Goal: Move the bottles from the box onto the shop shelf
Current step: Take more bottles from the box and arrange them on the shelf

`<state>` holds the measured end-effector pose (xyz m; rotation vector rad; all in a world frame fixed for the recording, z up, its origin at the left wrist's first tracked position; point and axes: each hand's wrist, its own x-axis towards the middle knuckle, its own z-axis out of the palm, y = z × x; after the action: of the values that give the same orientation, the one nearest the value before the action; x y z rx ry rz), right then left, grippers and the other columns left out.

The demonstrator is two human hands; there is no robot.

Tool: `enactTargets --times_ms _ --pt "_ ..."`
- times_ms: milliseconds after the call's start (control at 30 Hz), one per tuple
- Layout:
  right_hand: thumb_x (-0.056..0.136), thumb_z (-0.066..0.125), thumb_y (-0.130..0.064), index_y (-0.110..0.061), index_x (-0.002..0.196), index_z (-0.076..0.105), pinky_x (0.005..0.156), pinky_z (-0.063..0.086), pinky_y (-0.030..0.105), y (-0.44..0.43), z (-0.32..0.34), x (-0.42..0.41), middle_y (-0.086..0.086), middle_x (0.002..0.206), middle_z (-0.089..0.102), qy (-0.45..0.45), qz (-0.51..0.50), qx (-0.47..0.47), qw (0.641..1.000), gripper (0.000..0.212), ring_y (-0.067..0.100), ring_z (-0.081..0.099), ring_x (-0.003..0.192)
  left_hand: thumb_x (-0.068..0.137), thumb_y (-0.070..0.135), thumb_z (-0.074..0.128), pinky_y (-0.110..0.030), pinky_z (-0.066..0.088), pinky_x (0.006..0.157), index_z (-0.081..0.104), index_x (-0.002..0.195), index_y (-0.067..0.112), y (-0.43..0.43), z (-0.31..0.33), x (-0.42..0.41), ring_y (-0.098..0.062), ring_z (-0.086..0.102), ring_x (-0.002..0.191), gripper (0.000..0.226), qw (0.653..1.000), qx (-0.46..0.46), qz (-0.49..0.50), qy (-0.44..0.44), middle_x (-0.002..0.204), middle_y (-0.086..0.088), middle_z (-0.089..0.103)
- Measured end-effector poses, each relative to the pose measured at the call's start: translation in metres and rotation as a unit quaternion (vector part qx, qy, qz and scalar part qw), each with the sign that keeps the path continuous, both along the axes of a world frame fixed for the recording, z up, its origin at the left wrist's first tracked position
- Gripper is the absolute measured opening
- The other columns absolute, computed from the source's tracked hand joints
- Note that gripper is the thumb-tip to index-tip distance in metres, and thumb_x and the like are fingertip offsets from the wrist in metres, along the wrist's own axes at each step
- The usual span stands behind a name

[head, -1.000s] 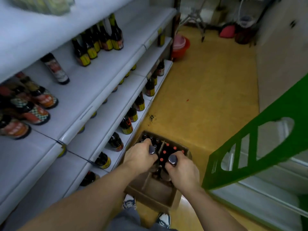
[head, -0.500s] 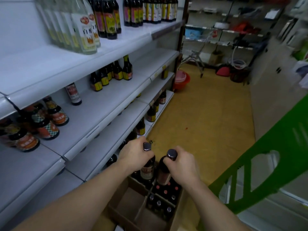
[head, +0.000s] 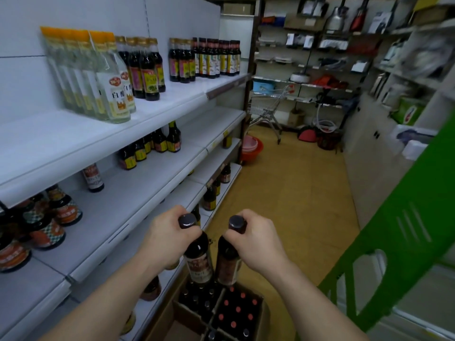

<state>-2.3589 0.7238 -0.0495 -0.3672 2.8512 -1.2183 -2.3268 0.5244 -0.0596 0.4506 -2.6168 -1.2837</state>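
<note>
Here, at the far left, the white metal shop shelving (head: 157,168) rises in smooth, flat tiers. Its top tier carries tall clear glass bottles with orange caps (head: 108,77) and slim dark bottles with gold caps (head: 147,70); the tier below carries squat dark bottles with yellow labels (head: 147,148), and rounder jars with red-checked labels (head: 49,225) stand nearer the camera.

Next, the left hand (head: 170,237) is wrapped tightly around the neck of a dark glass bottle with a red-brown paper label (head: 198,257). The bottle is glossy, round-shouldered and topped by a smooth dark round cap; it hangs upright just above the box, beside the edge of a lower shelf tier. Close beside it, apparently not quite touching, a second dark glass bottle with a reddish label (head: 227,259) is gripped the same way at the neck by the right hand (head: 256,242), its cap showing above the fingers.

Below both, the brown cardboard box (head: 177,308) sits on the yellow floor (head: 295,193), split by cardboard dividers. One compartment holds bottles with red caps (head: 236,311), another holds dark-capped ones, and the nearest left compartment shows bare cardboard.

At the right edge, a bright green plastic frame with cut-out slots (head: 398,242) slants across the view.
</note>
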Motion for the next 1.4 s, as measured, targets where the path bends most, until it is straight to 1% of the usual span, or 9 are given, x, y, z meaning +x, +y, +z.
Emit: enactTargets --times_ms 100,200,333,667,867,1000,1167,1300,1400 --pt "0.089 0.069 -0.037 -0.026 0.088 0.058 0.065 0.053 0.046 -0.008 0.021 0.000 -0.004 0.082 0.064 0.032 0.020 0.016 0.999 0.015 0.017 0.061 0.072 0.067 0.033 0.073 -0.051 0.056 0.068 0.060 0.073 0.025 -0.008 0.017 0.005 -0.025 0.065 0.074 0.016 0.999 0.019 0.013 0.029 0.072 -0.003 0.064" --pt "0.090 0.067 -0.043 -0.030 0.092 0.057 0.066 0.053 0.044 -0.020 0.044 0.001 -0.007 0.086 0.063 0.056 0.043 0.025 0.997 0.016 0.014 0.060 0.072 0.073 0.028 0.075 -0.047 0.054 0.066 0.061 0.076 0.021 -0.020 0.034 0.013 -0.023 0.063 0.074 0.016 0.998 0.014 0.030 0.046 0.074 -0.004 0.065" --pt "0.090 0.066 -0.043 -0.028 0.096 0.059 0.068 0.058 0.047 -0.044 0.073 0.008 -0.003 0.088 0.066 0.071 0.074 0.019 0.995 0.018 0.017 0.063 0.073 0.075 0.031 0.074 -0.032 0.044 0.056 0.060 0.077 0.023 -0.040 0.056 0.028 -0.018 0.060 0.071 0.016 0.997 0.008 0.041 0.066 0.074 0.000 0.063" --pt "0.088 0.067 -0.037 -0.014 0.087 0.058 0.066 0.053 0.051 -0.129 0.135 0.048 0.007 0.081 0.064 0.105 0.164 0.008 0.981 0.025 0.029 0.061 0.075 0.075 0.032 0.074 -0.034 0.042 0.059 0.060 0.078 0.018 -0.114 0.117 0.100 -0.019 0.058 0.065 0.020 0.987 -0.027 0.093 0.126 0.072 -0.005 0.064" --pt "0.090 0.068 -0.037 -0.011 0.090 0.061 0.059 0.041 0.036 -0.187 0.174 0.085 0.010 0.084 0.064 0.136 0.221 -0.001 0.966 0.027 0.028 0.061 0.078 0.073 0.030 0.075 -0.033 0.045 0.056 0.059 0.074 0.019 -0.162 0.163 0.157 -0.018 0.057 0.062 0.019 0.976 -0.040 0.135 0.164 0.066 0.003 0.059" --pt "0.092 0.068 -0.035 -0.012 0.085 0.060 0.056 0.036 0.035 -0.226 0.198 0.117 0.007 0.074 0.058 0.139 0.262 -0.010 0.955 0.026 0.021 0.051 0.063 0.071 0.032 0.074 -0.028 0.041 0.054 0.059 0.072 0.019 -0.193 0.188 0.198 -0.011 0.054 0.059 0.019 0.971 -0.053 0.145 0.181 0.064 0.007 0.059" --pt "0.089 0.071 -0.037 -0.014 0.084 0.064 0.057 0.037 0.035 -0.267 0.223 0.153 0.005 0.073 0.060 0.153 0.286 -0.025 0.946 0.025 0.020 0.052 0.062 0.073 0.028 0.074 -0.016 0.037 0.047 0.060 0.074 0.018 -0.231 0.214 0.248 -0.003 0.048 0.051 0.017 0.969 -0.036 0.147 0.196 0.060 0.010 0.055" --pt "0.087 0.073 -0.037 -0.015 0.080 0.064 0.057 0.038 0.034 -0.299 0.241 0.175 -0.002 0.059 0.056 0.149 0.307 -0.044 0.939 0.025 0.019 0.051 0.054 0.073 0.029 0.076 -0.024 0.038 0.054 0.061 0.073 0.017 -0.257 0.235 0.282 -0.009 0.051 0.058 0.019 0.962 -0.054 0.162 0.211 0.061 0.009 0.056" --pt "0.085 0.073 -0.039 -0.016 0.076 0.064 0.056 0.036 0.033 -0.323 0.255 0.188 -0.006 0.048 0.053 0.144 0.319 -0.051 0.935 0.026 0.018 0.047 0.050 0.075 0.030 0.077 -0.024 0.039 0.055 0.064 0.077 0.014 -0.276 0.250 0.305 -0.011 0.052 0.058 0.020 0.958 -0.056 0.177 0.217 0.064 0.006 0.057"
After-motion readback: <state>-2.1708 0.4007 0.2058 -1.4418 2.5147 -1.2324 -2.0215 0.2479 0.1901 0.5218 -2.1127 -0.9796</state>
